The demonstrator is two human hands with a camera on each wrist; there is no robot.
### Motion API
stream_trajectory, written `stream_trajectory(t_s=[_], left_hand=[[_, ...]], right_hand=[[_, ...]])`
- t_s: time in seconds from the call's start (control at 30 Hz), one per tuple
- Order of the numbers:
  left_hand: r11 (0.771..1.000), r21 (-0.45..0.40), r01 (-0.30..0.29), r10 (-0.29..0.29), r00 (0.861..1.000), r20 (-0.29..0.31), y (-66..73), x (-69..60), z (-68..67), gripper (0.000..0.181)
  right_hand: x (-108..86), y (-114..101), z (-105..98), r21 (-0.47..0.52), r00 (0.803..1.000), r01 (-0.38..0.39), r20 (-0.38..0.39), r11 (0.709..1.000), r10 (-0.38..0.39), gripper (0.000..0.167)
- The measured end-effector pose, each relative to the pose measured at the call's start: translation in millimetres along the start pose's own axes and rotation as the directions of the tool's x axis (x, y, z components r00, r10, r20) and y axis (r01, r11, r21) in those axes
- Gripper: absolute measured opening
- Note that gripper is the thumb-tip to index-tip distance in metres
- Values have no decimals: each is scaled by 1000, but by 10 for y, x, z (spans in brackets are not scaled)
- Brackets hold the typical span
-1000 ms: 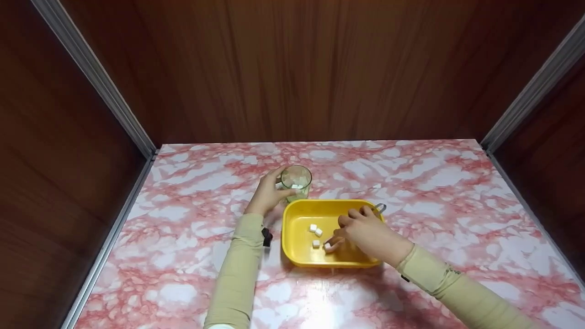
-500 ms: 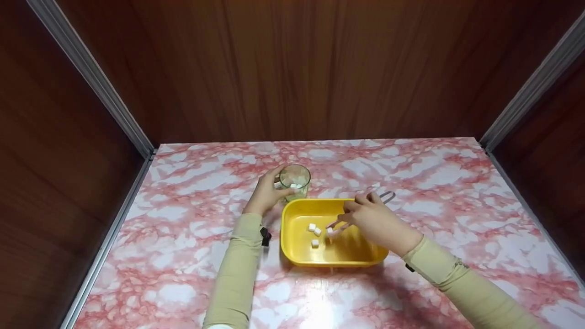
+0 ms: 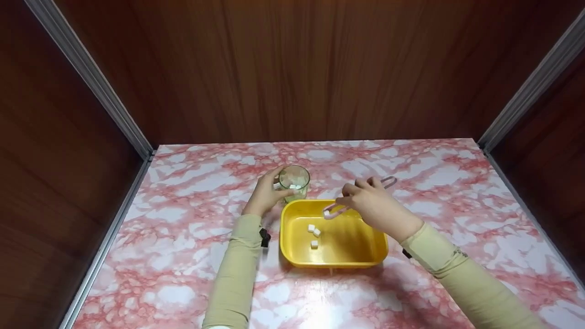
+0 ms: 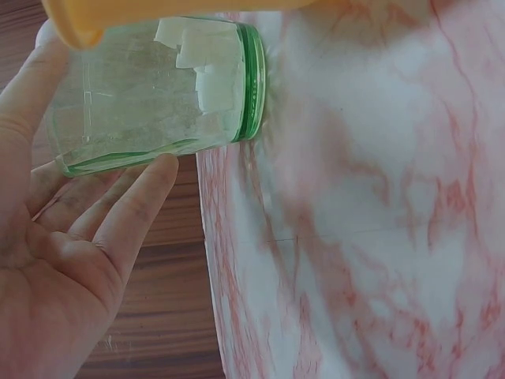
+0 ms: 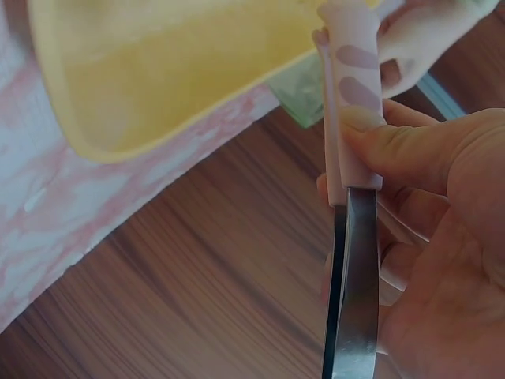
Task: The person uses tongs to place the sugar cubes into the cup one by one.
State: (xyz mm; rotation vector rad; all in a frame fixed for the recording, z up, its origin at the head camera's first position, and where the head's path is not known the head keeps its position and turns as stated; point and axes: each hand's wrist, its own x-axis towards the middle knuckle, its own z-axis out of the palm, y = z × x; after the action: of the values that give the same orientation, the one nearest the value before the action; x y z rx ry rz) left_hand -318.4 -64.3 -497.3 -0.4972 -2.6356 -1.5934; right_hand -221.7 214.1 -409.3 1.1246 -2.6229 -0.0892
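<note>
My left hand [image 3: 265,192] holds a greenish clear glass [image 3: 295,180] upright behind the yellow tub, thumb and fingers around its side. Several white cubes [image 4: 209,71] lie at the bottom of the glass in the left wrist view. My right hand [image 3: 379,210] pinches a pair of tongs [image 5: 359,268] with metal arms and pink tips, thumb on one side and fingers on the other. Between the tips is one white cube [image 3: 326,213], raised over the far part of the yellow tub [image 3: 329,264]. Three more cubes [image 3: 314,244] rest on the tub's floor, left of its middle.
The table [image 3: 183,256] has a red-and-white marbled top. Dark wood panels [image 3: 274,68] with grey metal corner rails [image 3: 96,77] enclose it at the back and sides. The tub's far rim lies right beside the glass.
My right hand has lifted the tongs with the cube up from the tub's floor and away toward its far rim. The left hand stays on the glass.
</note>
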Motion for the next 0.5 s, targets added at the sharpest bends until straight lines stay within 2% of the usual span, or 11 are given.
stream_trajectory(t_s=[0.5], left_hand=[[1000,-17,2,-2,1000,3,-24,5,10,77]], right_hand=[[231,76,-108,-10,1000,-22,-5,1000,22,39]])
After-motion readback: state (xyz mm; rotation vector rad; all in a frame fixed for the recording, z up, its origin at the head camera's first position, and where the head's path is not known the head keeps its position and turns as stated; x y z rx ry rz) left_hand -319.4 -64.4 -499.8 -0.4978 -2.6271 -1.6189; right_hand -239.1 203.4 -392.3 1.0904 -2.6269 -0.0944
